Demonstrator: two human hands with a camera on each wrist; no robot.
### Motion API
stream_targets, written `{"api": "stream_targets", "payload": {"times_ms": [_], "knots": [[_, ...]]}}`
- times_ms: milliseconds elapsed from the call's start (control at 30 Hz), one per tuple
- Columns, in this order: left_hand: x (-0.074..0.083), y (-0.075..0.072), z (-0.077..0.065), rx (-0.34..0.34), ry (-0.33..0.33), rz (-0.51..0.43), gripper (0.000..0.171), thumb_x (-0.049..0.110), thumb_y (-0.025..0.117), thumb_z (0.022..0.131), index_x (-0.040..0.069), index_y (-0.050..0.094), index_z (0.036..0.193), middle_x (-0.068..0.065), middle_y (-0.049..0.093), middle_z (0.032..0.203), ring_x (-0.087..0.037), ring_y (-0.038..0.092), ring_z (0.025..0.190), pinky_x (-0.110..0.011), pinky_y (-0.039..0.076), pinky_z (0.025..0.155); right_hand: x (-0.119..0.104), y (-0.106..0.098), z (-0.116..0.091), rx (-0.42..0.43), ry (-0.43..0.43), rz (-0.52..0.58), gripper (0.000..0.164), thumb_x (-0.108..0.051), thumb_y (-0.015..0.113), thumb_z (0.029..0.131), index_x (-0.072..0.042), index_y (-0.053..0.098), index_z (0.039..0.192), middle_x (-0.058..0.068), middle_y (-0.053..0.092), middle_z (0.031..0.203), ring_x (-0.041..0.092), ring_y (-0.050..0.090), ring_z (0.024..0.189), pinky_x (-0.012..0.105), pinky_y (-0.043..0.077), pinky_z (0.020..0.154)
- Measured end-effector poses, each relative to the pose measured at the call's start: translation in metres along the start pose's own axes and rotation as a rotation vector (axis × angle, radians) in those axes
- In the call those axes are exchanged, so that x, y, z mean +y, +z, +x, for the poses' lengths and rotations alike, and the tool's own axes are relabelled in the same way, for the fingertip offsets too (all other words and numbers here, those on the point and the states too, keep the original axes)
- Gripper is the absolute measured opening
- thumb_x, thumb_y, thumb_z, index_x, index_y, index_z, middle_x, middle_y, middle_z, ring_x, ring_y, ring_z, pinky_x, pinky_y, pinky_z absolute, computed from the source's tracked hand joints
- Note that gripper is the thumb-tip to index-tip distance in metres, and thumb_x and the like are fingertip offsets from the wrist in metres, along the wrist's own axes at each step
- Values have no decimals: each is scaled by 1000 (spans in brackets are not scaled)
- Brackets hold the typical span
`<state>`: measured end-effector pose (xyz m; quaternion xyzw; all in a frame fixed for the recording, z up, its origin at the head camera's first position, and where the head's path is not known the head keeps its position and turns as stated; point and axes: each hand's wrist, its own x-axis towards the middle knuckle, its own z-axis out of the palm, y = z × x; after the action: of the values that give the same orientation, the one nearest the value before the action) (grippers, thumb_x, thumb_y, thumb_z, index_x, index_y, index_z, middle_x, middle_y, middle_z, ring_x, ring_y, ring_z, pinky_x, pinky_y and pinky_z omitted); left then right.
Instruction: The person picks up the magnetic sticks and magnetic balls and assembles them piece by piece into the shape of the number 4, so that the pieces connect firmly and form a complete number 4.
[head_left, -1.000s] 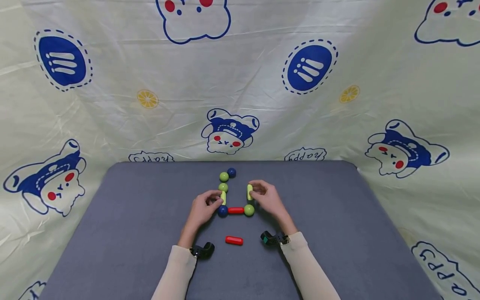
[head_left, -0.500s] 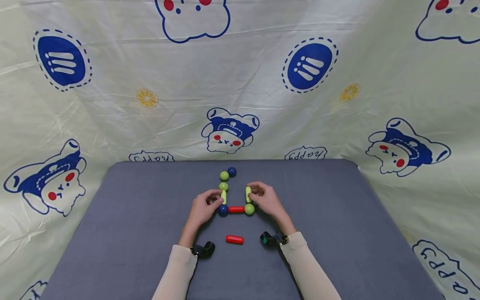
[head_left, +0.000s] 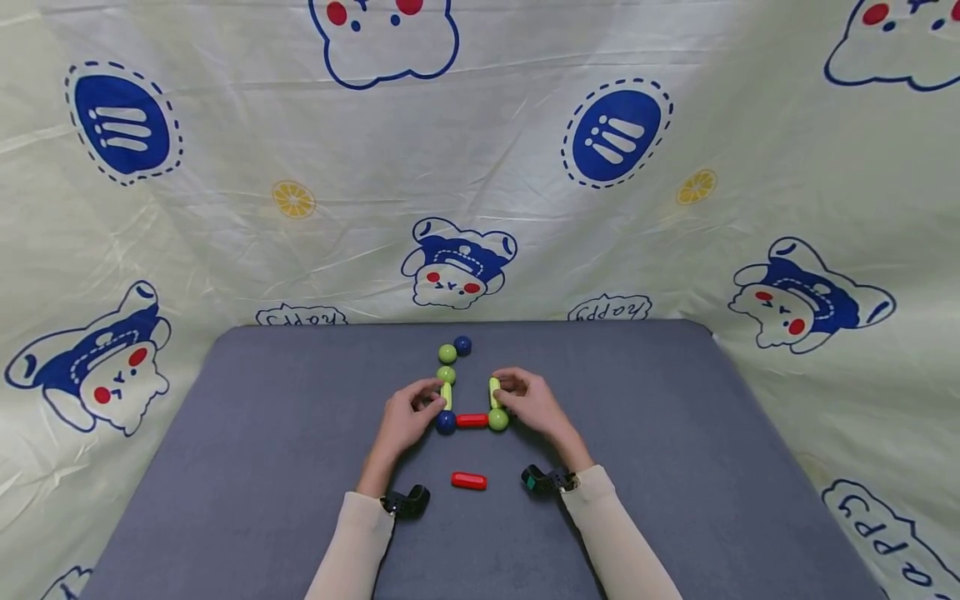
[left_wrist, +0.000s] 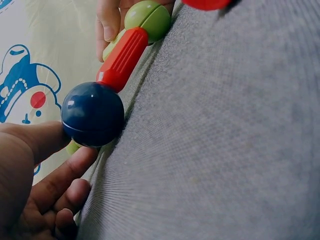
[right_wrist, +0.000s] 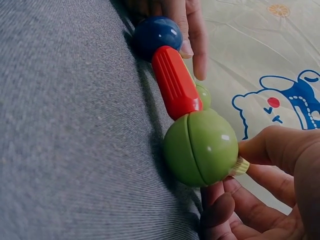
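Note:
My left hand (head_left: pixel 405 417) pinches a yellow-green toy rod (head_left: pixel 447 397) that runs back from a dark blue ball (head_left: pixel 446 422). In the left wrist view its thumb and forefinger lie right at the blue ball (left_wrist: pixel 93 114), which hides most of the rod. A red rod (head_left: pixel 472 421) links the blue ball to a green ball (head_left: pixel 498 419) on the right. My right hand (head_left: pixel 531 402) pinches a second yellow-green rod (head_left: pixel 495 392), its near end at the green ball. The right wrist view shows this rod's ribbed end (right_wrist: pixel 239 166) behind the green ball (right_wrist: pixel 201 148).
Beyond the left rod sit a green ball (head_left: pixel 446 375), another green ball (head_left: pixel 447 353) and a dark blue ball (head_left: pixel 462 345). A loose red rod (head_left: pixel 468 481) lies nearer, between the forearms. The grey table (head_left: pixel 300 375) ends at a printed curtain (head_left: pixel 360 167).
My right hand has brought its yellow-green rod slightly left and nearer, down to the green ball. The left hand has kept its place.

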<state>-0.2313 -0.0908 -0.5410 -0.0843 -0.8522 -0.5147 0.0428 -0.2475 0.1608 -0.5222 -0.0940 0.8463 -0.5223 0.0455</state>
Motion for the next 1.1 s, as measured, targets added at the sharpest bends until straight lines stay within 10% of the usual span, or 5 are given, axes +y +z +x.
{"api": "stream_targets", "payload": {"times_ms": [867, 1100], "knots": [[1, 2, -2, -1, 20, -14, 22, 17, 74, 96, 15, 78, 117, -6, 73, 99, -10, 53, 71, -24, 43, 65, 1, -13, 7, -104, -11, -38, 41, -19, 66, 101, 0, 60, 136, 23, 69, 124, 24, 69, 93, 35, 58, 71], [0, 0, -3, -1, 18, -14, 22, 16, 74, 95, 14, 78, 117, -6, 73, 98, -9, 53, 72, -24, 43, 66, -11, -26, 26, -160, -47, -230, 44, -22, 67, 100, -4, 59, 139, 16, 69, 122, 32, 67, 110, 45, 56, 89]]}}
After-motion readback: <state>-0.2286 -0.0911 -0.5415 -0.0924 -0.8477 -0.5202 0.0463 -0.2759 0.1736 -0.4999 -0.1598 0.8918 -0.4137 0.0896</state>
